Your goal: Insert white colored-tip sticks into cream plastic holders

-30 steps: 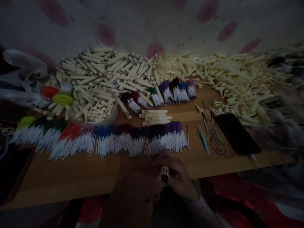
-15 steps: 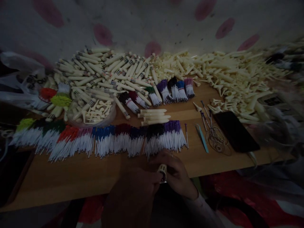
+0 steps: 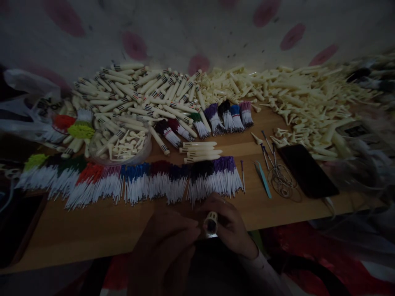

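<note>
My right hand (image 3: pixel 231 226) is wrapped around a cream pen barrel (image 3: pixel 211 224), its slotted open end turned up towards me and dark inside. Just to the left of that opening is my left hand (image 3: pixel 171 236), its fingertips pinched together and apart from the barrel. Whether something small sits between those fingers cannot be made out in the dim light. Beyond both hands lies a row of thin white pen refills with coloured ends, purple refills (image 3: pixel 226 176) and black refills (image 3: pixel 200 181) being closest. Several slotted pen barrels (image 3: pixel 202 153) lie side by side behind the row.
Finished-looking pens (image 3: pixel 132 90) and loose cream parts (image 3: pixel 293 90) are heaped along the wall. A clear tub (image 3: pixel 143 154) holds small cream pieces. On the right lie turquoise tweezers (image 3: pixel 263 181), elastic cord (image 3: pixel 282 183) and a black phone (image 3: pixel 308 170). Banded refill bundles (image 3: pixel 228 117) stand mid-table.
My left hand has drawn back to the left, off the barrel's open end, leaving the opening in sight. My right hand keeps holding the barrel in nearly the same place.
</note>
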Tool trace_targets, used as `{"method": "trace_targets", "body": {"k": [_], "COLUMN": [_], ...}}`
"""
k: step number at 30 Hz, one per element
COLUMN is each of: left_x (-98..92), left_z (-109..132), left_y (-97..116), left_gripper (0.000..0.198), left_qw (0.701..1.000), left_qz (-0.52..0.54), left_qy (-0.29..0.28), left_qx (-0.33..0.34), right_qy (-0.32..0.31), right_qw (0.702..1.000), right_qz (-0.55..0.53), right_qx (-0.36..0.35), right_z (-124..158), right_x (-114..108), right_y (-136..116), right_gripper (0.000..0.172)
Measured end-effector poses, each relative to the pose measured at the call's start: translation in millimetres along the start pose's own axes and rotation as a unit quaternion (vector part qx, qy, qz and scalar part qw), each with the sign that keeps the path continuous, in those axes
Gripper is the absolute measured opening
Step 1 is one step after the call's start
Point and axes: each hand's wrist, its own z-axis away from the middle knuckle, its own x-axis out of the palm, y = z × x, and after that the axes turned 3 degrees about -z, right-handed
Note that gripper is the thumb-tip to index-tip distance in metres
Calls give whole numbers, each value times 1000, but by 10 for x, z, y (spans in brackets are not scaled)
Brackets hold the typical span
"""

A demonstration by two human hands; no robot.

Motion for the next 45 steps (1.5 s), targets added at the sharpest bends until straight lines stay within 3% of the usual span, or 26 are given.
{"method": "trace_targets", "body": {"k": [4, 6, 8, 11, 15, 18, 20, 23, 27, 33, 40, 45], "left_x": [-17, -31, -54, -112, -287, -514, -674, -864, -981, -992, -950, -950], "left_z": [19, 42, 66, 70, 19, 27, 65, 113, 94, 29, 0, -14], "left_y": [-11, -28, -70, -215, -606, -1021, -1308, -1677, -1960, -1957, -1913, -1955], "left_gripper": [23, 26, 28, 18, 14, 2, 16, 31, 33, 40, 35, 37], "left_qw": [995, 996, 999, 993, 952, 936, 916, 871, 855, 847, 846, 842], "left_qz": [2, 0, -15, -75, -192, -264, -321, -396, -416, -421, -404, -389], "left_qy": [-93, -86, -37, 90, 236, 220, 176, 95, 40, 6, -27, -14], "left_qx": [20, 24, 15, -11, -30, -82, -164, -275, -309, -324, -346, -373], "right_qy": [1, 4, 5, 5, -2, 13, 26, 29, 31, 55, 48, 32], "right_qw": [1000, 1000, 1000, 999, 998, 996, 993, 985, 979, 977, 977, 980], "right_qz": [-1, 9, 22, 41, 65, 85, 111, 169, 192, 182, 193, 188], "right_qx": [11, 14, 13, 21, 19, -5, -17, -29, -60, -102, -72, -54], "right_z": [-7, -14, -16, 1, 43, 45, 22, -21, -39, -66, -82, -54], "right_x": [-6, -10, -17, -32, -51, -55, -55, -61, -69, -54, -41, -48], "right_y": [-15, -25, -32, -28, 1, -4, -35, -96, -123, -102, -147, -108], "right_gripper": [24, 26, 28, 27, 21, 10, 5, 15, 22, 24, 32, 33]}}
